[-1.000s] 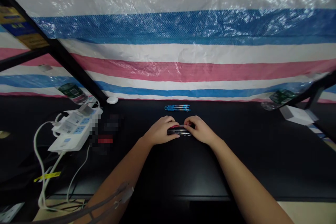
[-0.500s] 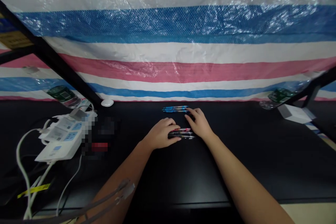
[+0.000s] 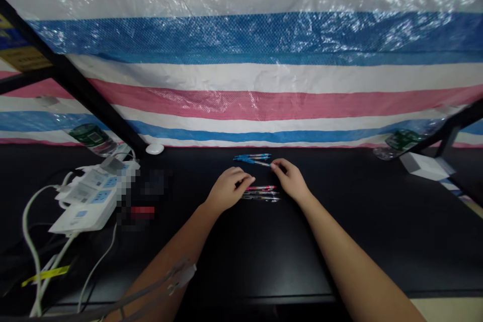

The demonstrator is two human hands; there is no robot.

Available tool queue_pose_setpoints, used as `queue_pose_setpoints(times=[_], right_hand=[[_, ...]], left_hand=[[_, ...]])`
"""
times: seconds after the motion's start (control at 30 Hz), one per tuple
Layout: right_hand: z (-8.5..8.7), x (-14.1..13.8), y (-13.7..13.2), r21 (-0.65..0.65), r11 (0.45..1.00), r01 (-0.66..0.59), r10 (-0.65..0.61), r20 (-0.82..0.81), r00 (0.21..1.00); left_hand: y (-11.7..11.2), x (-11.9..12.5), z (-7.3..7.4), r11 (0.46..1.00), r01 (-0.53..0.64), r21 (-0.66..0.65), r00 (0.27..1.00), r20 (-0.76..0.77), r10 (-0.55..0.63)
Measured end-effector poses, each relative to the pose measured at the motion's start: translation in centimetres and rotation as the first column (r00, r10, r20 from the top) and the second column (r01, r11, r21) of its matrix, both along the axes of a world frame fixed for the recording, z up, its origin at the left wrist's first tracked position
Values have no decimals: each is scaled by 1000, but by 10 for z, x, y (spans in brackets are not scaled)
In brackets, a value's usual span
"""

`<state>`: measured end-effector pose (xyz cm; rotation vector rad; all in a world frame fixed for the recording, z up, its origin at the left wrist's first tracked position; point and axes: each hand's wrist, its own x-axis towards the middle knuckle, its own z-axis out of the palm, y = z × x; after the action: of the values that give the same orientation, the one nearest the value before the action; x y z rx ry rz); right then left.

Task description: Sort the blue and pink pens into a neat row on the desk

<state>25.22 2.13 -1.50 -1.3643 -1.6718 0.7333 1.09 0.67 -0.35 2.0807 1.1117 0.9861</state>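
Observation:
My right hand point(image 3: 290, 179) pinches the right end of a blue pen point(image 3: 256, 162) between thumb and fingers. That pen slants slightly, its left end against the other blue pens point(image 3: 253, 155) lying side by side on the black table. Nearer to me, a red pen point(image 3: 262, 187) lies beside several dark pens point(image 3: 264, 195), all pointing sideways. My left hand point(image 3: 228, 188) is just left of this group, thumb and fingertips pressed together above the red pen's left end. Nothing shows between those fingertips.
On the left, a white power strip point(image 3: 92, 206) with cables lies near a blurred patch. A white oval object point(image 3: 154, 149) sits at the table's back edge. Plastic bottles with green labels point(image 3: 90, 136) lie at both sides, and a white box point(image 3: 422, 166) stands right.
My right hand has taken hold of a blue pen and swung its right end toward me. My left thumb and fingers, earlier apart around the dark pens, have come off them and closed together.

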Motion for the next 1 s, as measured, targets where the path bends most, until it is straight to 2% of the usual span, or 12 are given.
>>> queue_pose_setpoints(times=[0.07, 0.1, 0.17, 0.27, 0.37, 0.47, 0.57, 0.7, 0.8, 0.87, 1.0], right_hand=[[8, -1, -7, -108, 993, -39, 19, -179, 984], [11, -2, -10, -154, 984, -85, 44, -255, 966], [16, -5, -16, -232, 960, -155, 60, -371, 927], [20, -11, -22, -320, 924, -209, 25, -496, 868], [22, -17, -24, -372, 894, -248, -29, -601, 799], [23, -23, -27, -405, 873, -271, -48, -625, 779], [24, -28, -30, -374, 899, -227, -34, -577, 816], [23, -30, -34, -187, 975, -122, 33, -419, 907], [23, -31, -36, -45, 999, -25, 7, -370, 929], [24, -31, -36, -64, 996, -56, 23, -433, 901], [25, -31, -36, -225, 950, -218, 62, -546, 835]], left_hand=[[4, 2, -2, 975, -111, -194, 951, 264, 161], [6, 3, -3, 948, -97, -305, 889, 402, 220], [10, 5, -5, 902, 52, -429, 733, 630, 257], [12, 7, -6, 865, 231, -445, 533, 802, 270], [11, 8, -5, 847, 288, -448, 417, 854, 310], [10, 10, -5, 861, 274, -429, 376, 871, 315], [9, 12, -7, 894, 205, -399, 346, 884, 315], [9, 14, -9, 887, 138, -440, 304, 872, 385], [7, 16, -7, 876, 131, -465, 313, 857, 408], [6, 17, -5, 874, 154, -460, 329, 858, 394], [3, 19, -4, 873, 200, -445, 373, 859, 352]])
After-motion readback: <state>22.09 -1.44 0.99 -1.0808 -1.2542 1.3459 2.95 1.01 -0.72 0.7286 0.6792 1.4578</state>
